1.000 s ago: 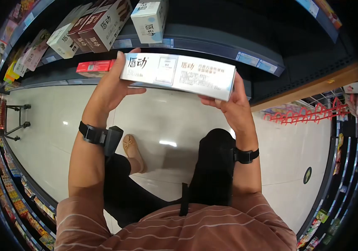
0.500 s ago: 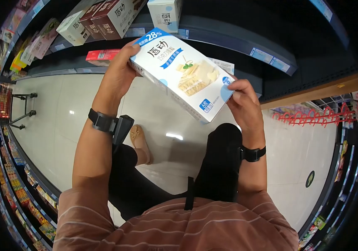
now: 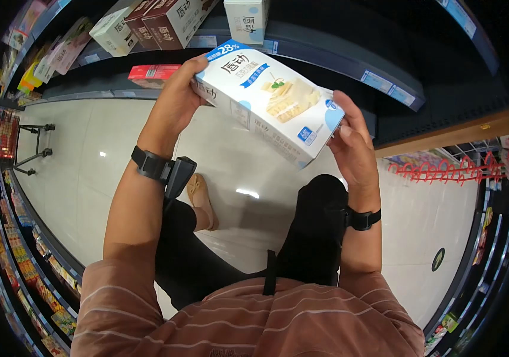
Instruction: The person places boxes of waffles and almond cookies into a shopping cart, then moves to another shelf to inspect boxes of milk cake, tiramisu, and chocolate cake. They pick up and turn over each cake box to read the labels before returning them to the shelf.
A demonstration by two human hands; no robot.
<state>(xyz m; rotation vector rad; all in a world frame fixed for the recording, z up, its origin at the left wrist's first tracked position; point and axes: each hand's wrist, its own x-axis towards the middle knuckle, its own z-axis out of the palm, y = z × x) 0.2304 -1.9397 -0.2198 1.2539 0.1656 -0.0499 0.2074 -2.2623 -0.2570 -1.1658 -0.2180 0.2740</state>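
Note:
A white and blue cake box (image 3: 269, 98), printed with a picture of layered cake slices and "28%" at one corner, is held up between my two hands. My left hand (image 3: 184, 95) grips its left end, thumb on the top edge and the other fingers hidden beneath. At the right end my right hand (image 3: 354, 143) closes on the box's short side, the index finger along the corner. The box lies slanted, its right end lower, with the printed front and a long narrow side facing me.
Ahead, a dark shelf (image 3: 320, 59) carries a white and blue box (image 3: 247, 21), brown boxes (image 3: 174, 24) and a pale green box (image 3: 113, 34). A red box (image 3: 153, 75) lies on the lower shelf. Red hooks (image 3: 451, 169) stick out at right; a shopping cart (image 3: 8, 137) stands left.
The box has tipped so more of its long narrow side shows. Both hands shifted slightly right with it and kept their hold.

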